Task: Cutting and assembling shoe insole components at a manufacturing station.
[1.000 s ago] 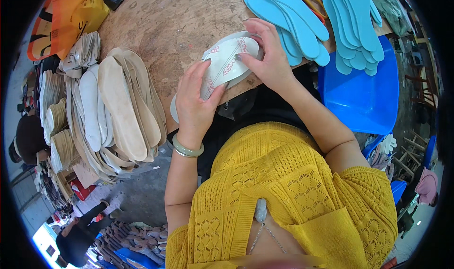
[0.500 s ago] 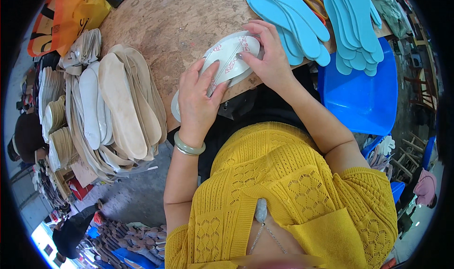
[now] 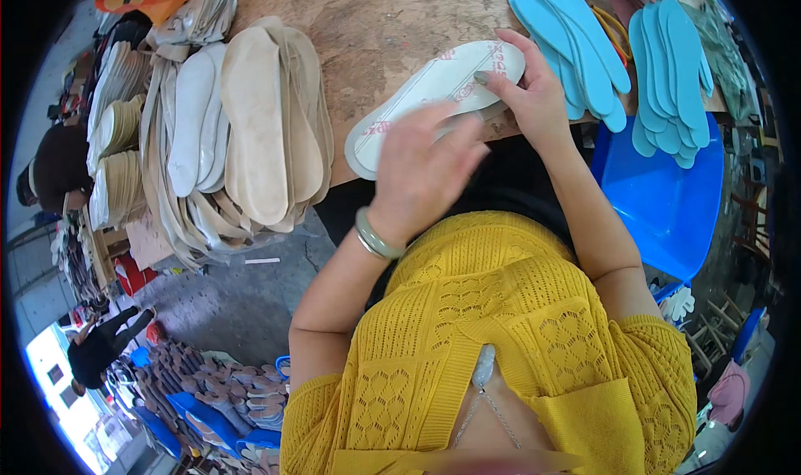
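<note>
A white insole [image 3: 417, 99] with red print and a drawn line lies slantwise at the near edge of the wooden table. My right hand [image 3: 534, 95] grips its far right end, thumb on the top face and fingers round the edge. Under that end a second pale layer shows in part. Over the insole's near side hovers my left hand [image 3: 430, 170], smeared by motion, its fingers stretched out and nothing seen in them. Whether it touches the insole I cannot tell. A pale bangle [image 3: 375, 234] circles the left wrist.
Beige and white insoles [image 3: 267, 124] are stacked on the left. Light blue insoles [image 3: 576, 41] lie at the far right, with another blue pile [image 3: 667, 74] over a blue plastic bin [image 3: 659, 199]. A person in dark clothes [image 3: 100, 346] is off at lower left.
My left hand has lifted off the insole's surface and moved right, toward my body. The right hand keeps its hold on the far end. The whole view has shifted.
</note>
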Demonstrator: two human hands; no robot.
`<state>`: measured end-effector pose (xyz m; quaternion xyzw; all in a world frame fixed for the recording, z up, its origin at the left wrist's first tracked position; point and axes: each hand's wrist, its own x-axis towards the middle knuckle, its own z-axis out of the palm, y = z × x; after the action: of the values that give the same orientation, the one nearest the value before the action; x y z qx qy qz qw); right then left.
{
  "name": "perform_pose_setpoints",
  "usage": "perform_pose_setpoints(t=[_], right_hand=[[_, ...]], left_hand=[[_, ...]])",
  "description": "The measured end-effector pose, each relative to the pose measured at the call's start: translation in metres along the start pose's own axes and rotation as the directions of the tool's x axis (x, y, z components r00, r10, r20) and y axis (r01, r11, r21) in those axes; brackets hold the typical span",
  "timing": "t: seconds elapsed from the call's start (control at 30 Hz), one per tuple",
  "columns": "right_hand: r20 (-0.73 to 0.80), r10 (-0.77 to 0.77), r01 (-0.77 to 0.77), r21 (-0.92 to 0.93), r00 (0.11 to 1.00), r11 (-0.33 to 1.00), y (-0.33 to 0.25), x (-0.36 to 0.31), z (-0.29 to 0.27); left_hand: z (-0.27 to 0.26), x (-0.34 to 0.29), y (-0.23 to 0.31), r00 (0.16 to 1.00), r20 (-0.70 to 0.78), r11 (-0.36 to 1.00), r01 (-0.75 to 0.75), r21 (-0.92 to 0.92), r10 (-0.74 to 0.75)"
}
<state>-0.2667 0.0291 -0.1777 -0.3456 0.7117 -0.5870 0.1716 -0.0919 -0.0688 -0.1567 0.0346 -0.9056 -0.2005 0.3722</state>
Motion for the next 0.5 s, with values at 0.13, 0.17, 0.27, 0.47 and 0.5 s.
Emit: perform_pose_setpoints(t=[0.13, 0.17, 0.27, 0.47, 0.5], right_hand=[[-0.040, 0.050, -0.048, 0.060, 0.998, 0.997, -0.001, 0.001, 0.002], [-0.040, 0.070, -0.066, 0.106, 0.997, 0.992, -0.002, 0.003, 0.003], [-0.052, -0.005, 0.008, 0.051, 0.999, 0.999, -0.018, 0.003, 0.003], [0.066, -0.433, 0.428, -0.335, 0.899, 0.839, -0.121, 0.030, -0.016], [-0.061, -0.496, 0.486, -0.131, 0.866, 0.864, -0.138, 0.044, -0.021]], left_hand=[[0.001, -0.022, 0.020, 0.968, 0.244, 0.993, 0.077, -0.087, -0.054], [0.002, -0.026, 0.019, 0.960, 0.268, 0.996, 0.087, -0.027, -0.076], [0.001, -0.027, 0.023, 0.938, 0.328, 0.994, 0.102, 0.041, -0.110], [0.000, -0.025, 0.019, 0.934, 0.348, 0.994, 0.055, 0.094, -0.084], [0.000, -0.024, 0.020, 0.930, 0.356, 0.993, 0.060, 0.103, -0.094]])
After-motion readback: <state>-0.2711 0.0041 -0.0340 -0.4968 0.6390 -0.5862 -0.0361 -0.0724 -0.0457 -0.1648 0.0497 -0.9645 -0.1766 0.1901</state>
